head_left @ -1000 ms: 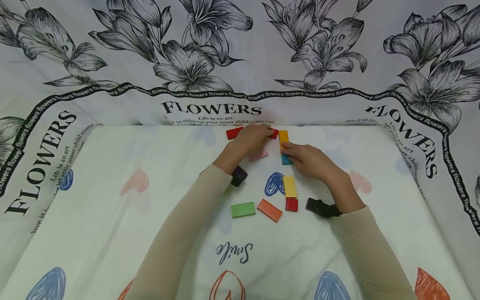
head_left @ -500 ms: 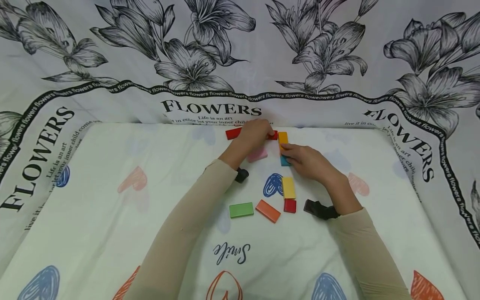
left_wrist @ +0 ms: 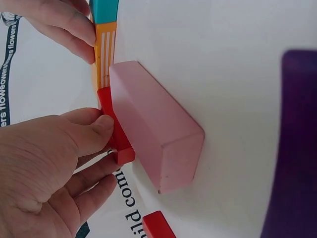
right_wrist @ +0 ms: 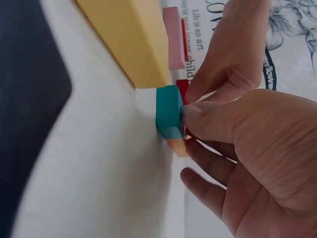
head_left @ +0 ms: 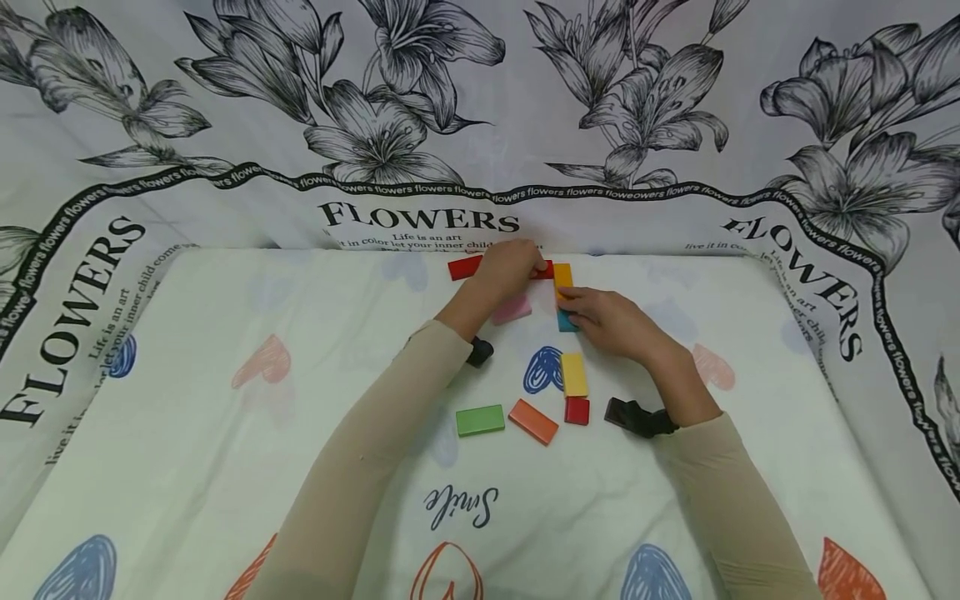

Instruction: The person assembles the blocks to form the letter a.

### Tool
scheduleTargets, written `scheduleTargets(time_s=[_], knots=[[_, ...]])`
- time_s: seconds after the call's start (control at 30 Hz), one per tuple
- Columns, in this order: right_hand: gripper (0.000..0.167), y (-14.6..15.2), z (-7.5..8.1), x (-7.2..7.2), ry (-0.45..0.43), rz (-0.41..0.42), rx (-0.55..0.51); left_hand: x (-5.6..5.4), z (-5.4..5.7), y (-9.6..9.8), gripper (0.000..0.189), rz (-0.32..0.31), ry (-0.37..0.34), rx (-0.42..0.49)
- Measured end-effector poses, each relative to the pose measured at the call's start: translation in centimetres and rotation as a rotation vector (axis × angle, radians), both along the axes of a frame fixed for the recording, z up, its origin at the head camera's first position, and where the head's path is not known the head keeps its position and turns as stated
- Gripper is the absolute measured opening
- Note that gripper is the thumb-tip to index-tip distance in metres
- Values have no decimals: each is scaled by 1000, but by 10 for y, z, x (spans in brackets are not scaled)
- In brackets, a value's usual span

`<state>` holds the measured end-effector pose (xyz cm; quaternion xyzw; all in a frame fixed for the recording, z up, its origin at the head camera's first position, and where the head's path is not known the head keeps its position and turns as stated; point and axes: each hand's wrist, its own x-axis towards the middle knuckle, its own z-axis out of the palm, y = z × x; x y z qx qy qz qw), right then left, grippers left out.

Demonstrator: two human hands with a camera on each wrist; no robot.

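Note:
In the head view my left hand (head_left: 506, 271) is at the far edge of the white surface. It pinches a red block (left_wrist: 116, 131) between thumb and fingers, one end meeting an orange block (left_wrist: 104, 54). A teal block (right_wrist: 169, 111) continues the row from the orange one. My right hand (head_left: 615, 321) holds this pair near their joint, thumb at the teal side and a finger on the orange. A pink block (left_wrist: 153, 124) stands beside the held red one. Another red block (head_left: 465, 267) lies left of my left hand.
Nearer me lie a yellow block (head_left: 574, 374) with a small red block (head_left: 577, 410) at its end, an orange-red block (head_left: 533, 421) and a green block (head_left: 480, 420). Black wrist gear (head_left: 637, 417) hangs under the right wrist. A purple block (left_wrist: 297, 148) edges into the left wrist view.
Between the frames the left hand shifts slightly, and the held red block comes closer to the orange block's end. The right hand stays on the orange and teal blocks.

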<state>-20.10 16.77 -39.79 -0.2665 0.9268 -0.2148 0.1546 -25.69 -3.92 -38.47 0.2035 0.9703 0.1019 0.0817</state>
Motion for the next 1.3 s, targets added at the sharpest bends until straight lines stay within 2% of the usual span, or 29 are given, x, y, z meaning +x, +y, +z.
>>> scheduleTargets(time_s=[0.17,0.43,0.67,0.83,1.1,1.3], knots=[[43,1,-2,0,1,-24,-13,-2,-3,1,33,-9,-1,-12],[43,4,1,-2,-62,-52,-32,-4,-3,3,32,-19,20,-21],[44,5,0,-2,-77,-41,-53,3,-1,-3,41,-8,-24,60],[45,4,-2,0,-82,-38,-52,11,-1,-20,42,30,-26,107],[45,4,1,1,-62,-26,-49,20,2,-59,43,81,-5,96],[46,6,0,1,-54,-16,-67,24,-2,-84,45,131,-1,91]])
